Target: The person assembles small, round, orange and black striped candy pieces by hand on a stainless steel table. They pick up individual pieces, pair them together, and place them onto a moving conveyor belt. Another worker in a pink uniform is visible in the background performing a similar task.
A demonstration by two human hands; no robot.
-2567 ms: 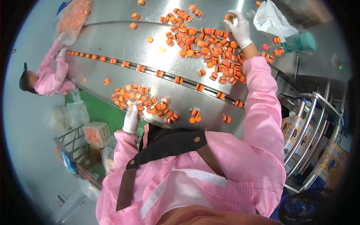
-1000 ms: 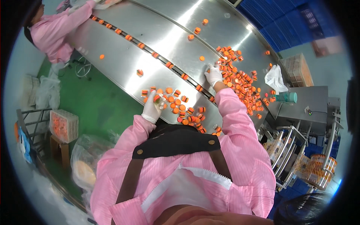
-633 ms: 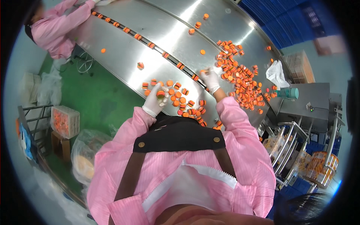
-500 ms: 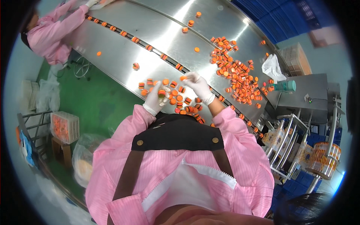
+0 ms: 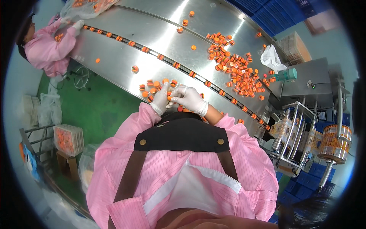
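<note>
My left hand (image 5: 161, 100), in a white glove, is closed at the near edge of the steel table, its fingers round a burger-like orange candy (image 5: 169, 98). My gloved right hand (image 5: 190, 100) meets it from the right, thumb and fingertips bent onto the same candy. Other small, round, layered candies (image 5: 150, 83) lie loose just beyond and beside my hands, some of them hidden under the right one. Past my hands, a narrow conveyor track (image 5: 192, 74) runs diagonally across the table, carrying spaced candies in a row.
A large candy pile (image 5: 236, 72) lies beyond the track at right. Near it are a white plastic bag (image 5: 273, 59) and a teal cup (image 5: 288, 74). Machine rollers (image 5: 291, 139) stand at right. A co-worker's gloved hands (image 5: 78, 25) are at the track's far left. A candy-filled crate (image 5: 68, 139) stands at lower left.
My right hand has come back from beside the track to meet my left. At far left, the co-worker's hands have shifted, and more of a clear bag of candies shows.
</note>
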